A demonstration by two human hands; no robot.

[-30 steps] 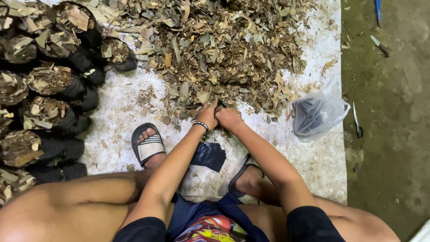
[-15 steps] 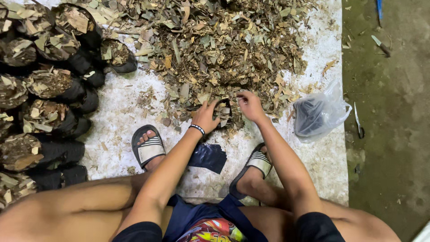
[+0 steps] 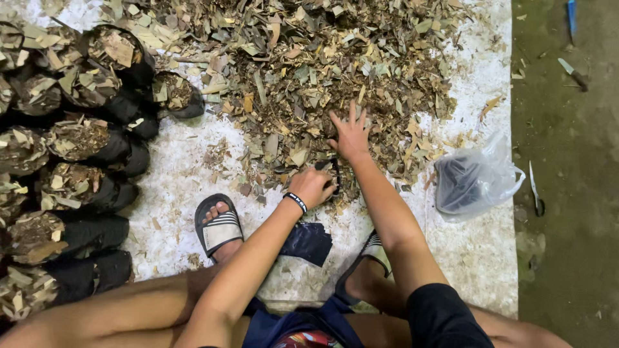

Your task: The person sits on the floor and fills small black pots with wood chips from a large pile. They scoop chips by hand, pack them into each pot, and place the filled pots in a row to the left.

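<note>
My left hand, with a black wristband, grips the rim of a small black grow bag at the near edge of a big pile of dry shredded leaves. My right hand lies flat on the pile just beyond the bag, fingers spread in the leaves. Much of the bag is hidden by my hands and the litter.
Several filled black grow bags lie stacked at the left. A clear plastic bag holding dark bags sits at the right on the white sheet. A flat black bag lies between my sandalled feet. Bare ground with a knife lies further right.
My hands went forward from near my feet to the pile's edge. The right hand reached further out and spread flat on the leaves; the left stayed on the bag's rim.
</note>
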